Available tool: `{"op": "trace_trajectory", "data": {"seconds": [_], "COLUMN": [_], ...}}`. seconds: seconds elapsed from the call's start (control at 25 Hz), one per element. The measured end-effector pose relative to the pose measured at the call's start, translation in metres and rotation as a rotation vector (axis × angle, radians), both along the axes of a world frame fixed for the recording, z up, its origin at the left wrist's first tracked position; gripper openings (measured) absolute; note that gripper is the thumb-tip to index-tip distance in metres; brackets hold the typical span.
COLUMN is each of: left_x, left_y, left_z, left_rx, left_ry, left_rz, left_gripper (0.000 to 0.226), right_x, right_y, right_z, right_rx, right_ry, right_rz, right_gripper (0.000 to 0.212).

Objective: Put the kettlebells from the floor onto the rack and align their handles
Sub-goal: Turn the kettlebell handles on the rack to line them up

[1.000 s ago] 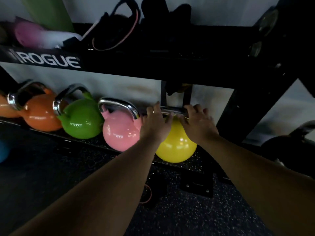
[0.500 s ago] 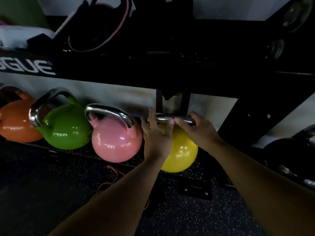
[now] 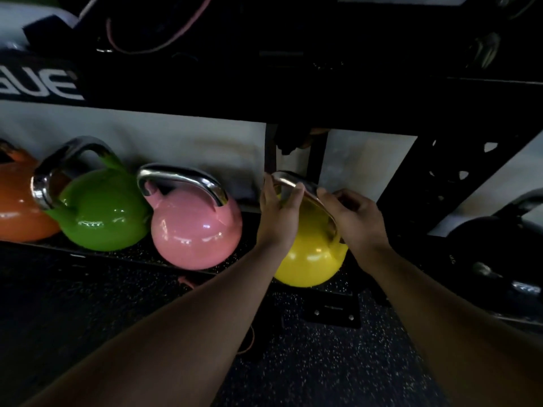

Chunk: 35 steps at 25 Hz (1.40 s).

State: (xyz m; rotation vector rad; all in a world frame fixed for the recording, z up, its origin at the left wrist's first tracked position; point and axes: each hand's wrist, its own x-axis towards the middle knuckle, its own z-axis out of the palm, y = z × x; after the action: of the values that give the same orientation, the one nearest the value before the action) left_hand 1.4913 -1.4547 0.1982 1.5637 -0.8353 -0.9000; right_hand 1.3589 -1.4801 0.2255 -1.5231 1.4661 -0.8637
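A yellow kettlebell [image 3: 313, 259] sits on the low shelf [image 3: 141, 255] of the black rack, at the right end of a row. Its steel handle [image 3: 296, 183] runs slantwise, from far left to near right. My left hand [image 3: 277, 214] grips the handle's far left end. My right hand [image 3: 357, 221] holds the near right part. To the left stand a pink kettlebell [image 3: 195, 230], a green kettlebell [image 3: 102, 215] and an orange kettlebell [image 3: 20, 215]. The pink one's handle lies crosswise; the green one's is turned at an angle.
The rack's upper shelf [image 3: 293, 92] hangs close above my hands, loaded with dark gear and a cord. A black upright [image 3: 435, 183] stands right of the yellow kettlebell. Dark kettlebells [image 3: 496, 248] sit at the far right. Speckled rubber floor [image 3: 308, 371] lies below.
The yellow kettlebell's handle has turned from crosswise to slanting toward me on the right. Both hands stayed on it. The view has shifted right and come closer.
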Motion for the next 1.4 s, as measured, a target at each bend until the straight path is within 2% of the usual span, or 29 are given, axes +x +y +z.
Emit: {"op": "trace_trajectory", "data": {"seconds": [0.08,0.2,0.4,0.48,0.64,0.72,0.84,0.92,1.0,1.12,1.24,1.4], "left_x": [0.001,0.0,-0.007,-0.008,0.003,0.01,0.016,0.014,0.013,0.017,0.022,0.022], "left_y": [-0.001,0.002,0.001,-0.001,-0.01,-0.016,-0.023,-0.02,-0.019,-0.026,-0.036,-0.036], "left_z": [0.002,0.009,0.026,0.026,0.025,0.017,0.012,0.009,0.003,-0.003,-0.006,-0.012], "left_rx": [0.017,0.058,0.138,0.162,0.169,0.094,0.072,0.041,0.05,0.072,0.025,0.056], "left_ry": [-0.001,-0.018,-0.024,0.017,0.017,0.014,0.105,0.162,0.135,0.057,0.061,0.031], "left_rz": [-0.009,-0.018,-0.034,-0.045,-0.078,-0.079,-0.136,-0.116,-0.12,-0.145,-0.197,-0.186], "left_gripper": [0.085,0.085,0.085,0.086,0.082,0.074,0.075,0.089,0.095,0.084,0.072,0.076], "right_x": [-0.003,-0.001,-0.003,-0.002,0.011,0.023,0.031,0.027,0.024,0.036,0.05,0.049], "right_y": [-0.006,-0.004,-0.006,-0.004,0.004,0.018,0.013,0.004,-0.004,0.005,0.014,0.009], "right_z": [0.0,-0.008,-0.011,-0.013,-0.017,-0.019,-0.012,-0.002,0.001,-0.004,-0.013,-0.014], "right_rx": [0.056,-0.007,-0.076,-0.103,-0.189,-0.217,-0.071,0.08,0.148,0.178,0.129,0.168], "right_ry": [-0.094,-0.057,-0.026,-0.016,0.029,0.023,0.037,-0.053,-0.145,-0.28,-0.287,-0.428], "right_rz": [0.059,0.093,0.168,0.15,0.06,-0.022,-0.077,-0.022,0.023,-0.066,-0.125,-0.069], "right_gripper": [0.04,0.038,0.048,0.052,0.045,0.043,0.052,0.053,0.042,0.031,0.036,0.035]}}
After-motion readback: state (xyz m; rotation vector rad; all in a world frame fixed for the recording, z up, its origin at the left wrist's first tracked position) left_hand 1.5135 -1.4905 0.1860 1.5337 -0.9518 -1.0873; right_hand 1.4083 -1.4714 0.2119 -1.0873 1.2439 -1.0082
